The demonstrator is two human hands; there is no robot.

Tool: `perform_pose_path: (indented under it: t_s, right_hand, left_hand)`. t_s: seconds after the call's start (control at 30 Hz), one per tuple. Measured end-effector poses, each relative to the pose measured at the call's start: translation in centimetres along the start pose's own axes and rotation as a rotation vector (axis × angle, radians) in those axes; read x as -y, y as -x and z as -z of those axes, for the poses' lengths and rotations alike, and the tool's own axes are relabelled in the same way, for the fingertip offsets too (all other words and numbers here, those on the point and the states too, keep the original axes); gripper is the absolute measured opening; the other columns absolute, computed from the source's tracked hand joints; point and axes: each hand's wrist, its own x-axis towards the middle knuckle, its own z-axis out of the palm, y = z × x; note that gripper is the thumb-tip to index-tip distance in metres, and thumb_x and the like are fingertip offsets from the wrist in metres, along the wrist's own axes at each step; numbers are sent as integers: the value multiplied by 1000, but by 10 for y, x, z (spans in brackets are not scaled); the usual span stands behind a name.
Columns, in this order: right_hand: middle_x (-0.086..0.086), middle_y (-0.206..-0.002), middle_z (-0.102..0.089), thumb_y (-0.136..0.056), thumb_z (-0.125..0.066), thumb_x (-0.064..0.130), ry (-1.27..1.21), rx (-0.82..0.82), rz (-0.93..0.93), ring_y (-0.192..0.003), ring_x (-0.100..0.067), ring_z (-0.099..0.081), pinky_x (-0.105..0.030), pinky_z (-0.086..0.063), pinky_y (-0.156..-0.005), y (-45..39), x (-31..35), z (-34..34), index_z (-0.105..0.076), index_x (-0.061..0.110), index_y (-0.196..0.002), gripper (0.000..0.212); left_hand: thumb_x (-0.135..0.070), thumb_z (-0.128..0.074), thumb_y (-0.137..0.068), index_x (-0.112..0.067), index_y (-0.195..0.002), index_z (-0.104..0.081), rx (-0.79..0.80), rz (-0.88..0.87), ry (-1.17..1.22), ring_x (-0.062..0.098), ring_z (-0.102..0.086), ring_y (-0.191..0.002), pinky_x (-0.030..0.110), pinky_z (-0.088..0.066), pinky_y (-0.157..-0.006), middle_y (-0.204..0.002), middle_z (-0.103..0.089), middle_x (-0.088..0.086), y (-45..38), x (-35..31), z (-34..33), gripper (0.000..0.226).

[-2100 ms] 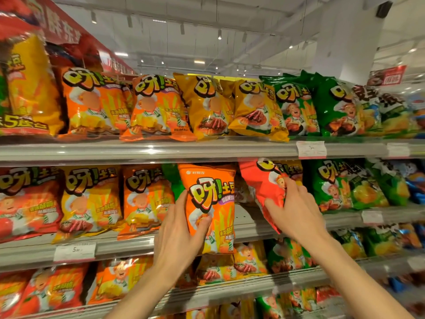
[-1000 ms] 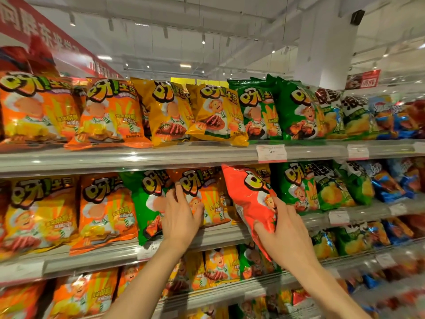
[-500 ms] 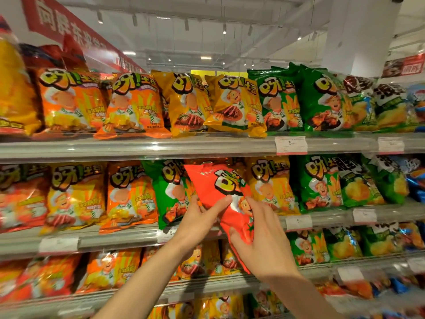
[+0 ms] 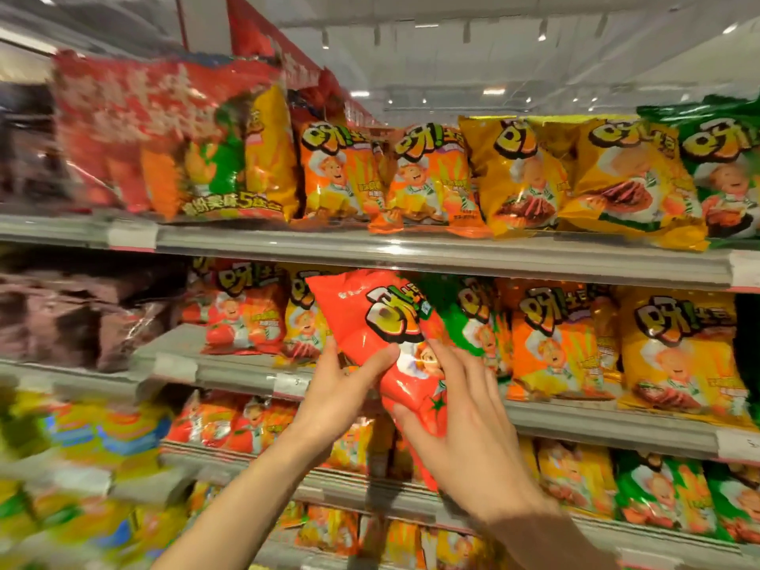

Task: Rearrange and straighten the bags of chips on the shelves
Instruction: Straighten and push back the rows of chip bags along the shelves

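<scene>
A red chip bag hangs tilted in the air in front of the middle shelf, top leaning left. My left hand holds its left edge, thumb across the front. My right hand grips its lower part from the right, fingers spread over the front. Behind it on the middle shelf stand a green bag, orange bags and a yellow bag. Further left on that shelf are red bags.
The top shelf carries orange bags, yellow bags, a green bag and a large red multipack. Lower shelves hold more orange, yellow and green bags. The far left is blurred.
The view has swung left along the shelves. The red bag has moved left with both hands, past the green bag, and now sits before the bags left of it.
</scene>
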Motion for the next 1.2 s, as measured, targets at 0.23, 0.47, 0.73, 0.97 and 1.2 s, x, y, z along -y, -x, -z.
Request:
perform_pose_path:
  t_s: [0.23,0.47,0.73,0.97,1.2]
  right_hand:
    - [4,-146,-35,-83,-51,65,-34,51,100,-141,-15,-30,-36,-31,-115,-51,106,-109,-20,32,-154,84]
    - [-1,-147,-36,-83,-46,63,-45,115,112,-140,-21,-31,-40,-33,-114,-98,202,-215,-18,30,-154,84]
    - [-3,-157,-26,-83,-45,70,-40,196,139,-147,-22,-19,-42,-25,-119,-136,257,-279,-9,30,-156,91]
    - [5,-164,-9,-93,-34,70,17,283,144,-151,-15,-7,-37,-14,-123,-145,222,-274,-5,32,-156,79]
    - [6,-161,-15,-96,-36,63,135,295,56,-148,-14,-15,-34,-20,-121,-139,177,-267,-13,32,-155,71]
  left_hand:
    - [-43,-85,-71,-28,-125,-57,-131,-26,-47,12,-71,-101,46,-55,-94,-109,-75,-9,-26,-3,164,62]
    - [-28,-85,-72,-11,-120,-55,-332,-33,8,26,-74,-93,54,-59,-83,-99,-77,4,-62,0,290,59]
    - [-8,-83,-74,-12,-115,-59,-414,-38,15,16,-72,-80,25,-56,-61,-99,-76,6,-96,10,367,48]
    - [-11,-77,-83,-20,-136,-45,-390,30,-33,19,-72,-89,37,-58,-71,-102,-73,-1,-136,11,419,63]
    - [-15,-64,-94,-26,-141,-45,-366,33,-44,21,-70,-95,37,-56,-80,-117,-67,4,-180,13,423,52]
